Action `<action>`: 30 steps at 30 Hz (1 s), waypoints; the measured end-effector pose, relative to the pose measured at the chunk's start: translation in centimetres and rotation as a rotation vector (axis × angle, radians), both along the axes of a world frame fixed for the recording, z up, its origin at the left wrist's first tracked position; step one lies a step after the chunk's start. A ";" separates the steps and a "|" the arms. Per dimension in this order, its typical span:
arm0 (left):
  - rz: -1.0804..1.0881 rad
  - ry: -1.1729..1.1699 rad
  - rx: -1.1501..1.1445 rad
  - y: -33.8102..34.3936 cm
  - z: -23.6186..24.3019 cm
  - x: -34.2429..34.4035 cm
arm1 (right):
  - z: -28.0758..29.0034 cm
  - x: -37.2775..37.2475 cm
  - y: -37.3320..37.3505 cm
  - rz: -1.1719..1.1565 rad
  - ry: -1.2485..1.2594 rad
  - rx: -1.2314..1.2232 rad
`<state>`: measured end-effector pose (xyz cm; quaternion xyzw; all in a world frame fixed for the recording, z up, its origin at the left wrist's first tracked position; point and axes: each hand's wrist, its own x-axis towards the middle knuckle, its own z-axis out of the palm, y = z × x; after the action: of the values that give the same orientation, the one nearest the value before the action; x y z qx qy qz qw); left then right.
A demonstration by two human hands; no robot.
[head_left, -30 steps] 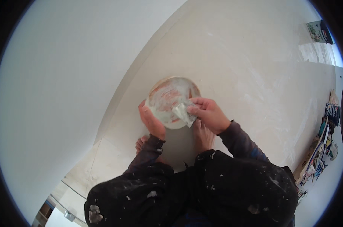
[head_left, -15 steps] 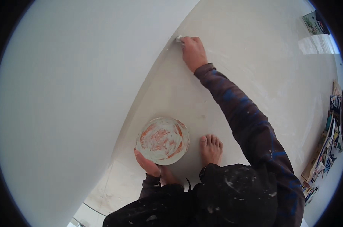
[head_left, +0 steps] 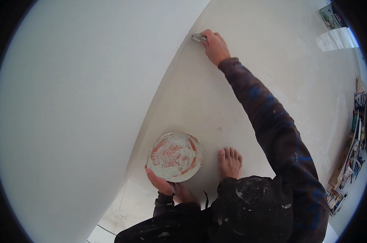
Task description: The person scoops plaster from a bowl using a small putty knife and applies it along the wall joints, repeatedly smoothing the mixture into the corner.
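Observation:
With its fingers pinched together, my right hand (head_left: 216,47) grips a small greyish-white putty knife (head_left: 198,37). The tool lies low by the foot of the pale wall (head_left: 86,89), where it meets the floor; whether its edge touches the surface I cannot tell. My left hand (head_left: 158,182) supports a round shallow dish (head_left: 175,157) from its near left rim, with most of the fingers hidden beneath. White paste coats the dish in smears, and orange-red shows through in patches.
My bare foot (head_left: 231,162) stands right of the dish. Along the far right, a cardboard box (head_left: 340,166) and a jumble of tools and packages line another wall. A dark printed paint tub (head_left: 332,17) stands at the top right. Pale floor (head_left: 256,65) spreads between.
My right hand and the putty knife have shifted slightly right and up, away from the wall line. The dish sits slightly lower in view, still in my left hand.

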<state>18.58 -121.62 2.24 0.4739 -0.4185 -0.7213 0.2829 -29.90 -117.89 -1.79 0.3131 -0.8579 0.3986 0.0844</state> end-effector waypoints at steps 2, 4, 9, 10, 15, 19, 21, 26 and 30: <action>0.012 -0.014 -0.017 0.2 -0.1 0.1 | 0.1 -0.8 -0.2 0.085 -0.078 0.062; -0.007 0.003 -0.004 0.0 0.0 0.5 | -0.3 -1.0 0.1 0.141 -0.119 0.080; -0.032 0.049 0.029 -0.6 -0.9 0.7 | -1.9 5.9 -1.3 0.156 0.031 0.125; -0.072 0.088 0.013 -0.7 -0.6 0.5 | -2.0 8.6 -2.0 0.127 0.026 0.094; -0.136 0.089 -0.061 -1.8 -2.3 2.1 | 0.4 16.9 -2.4 0.309 0.306 0.122; -0.121 0.042 -0.153 -0.6 0.2 0.1 | -2.1 13.0 0.1 0.335 -0.008 0.073; -0.106 -0.008 -0.196 -0.2 1.0 0.2 | -1.8 7.8 1.3 0.176 -0.074 0.032; -0.137 0.010 -0.165 -1.2 -1.0 0.8 | 0.8 -2.3 0.7 -0.046 0.012 0.074; -0.154 0.036 -0.258 -1.1 -2.3 1.6 | 0.4 2.2 -0.7 0.026 0.080 0.131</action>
<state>20.13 -122.73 -0.08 0.3871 -0.5376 -0.6895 0.2929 -27.68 -118.61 -1.43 0.3445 -0.8740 0.3298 0.0927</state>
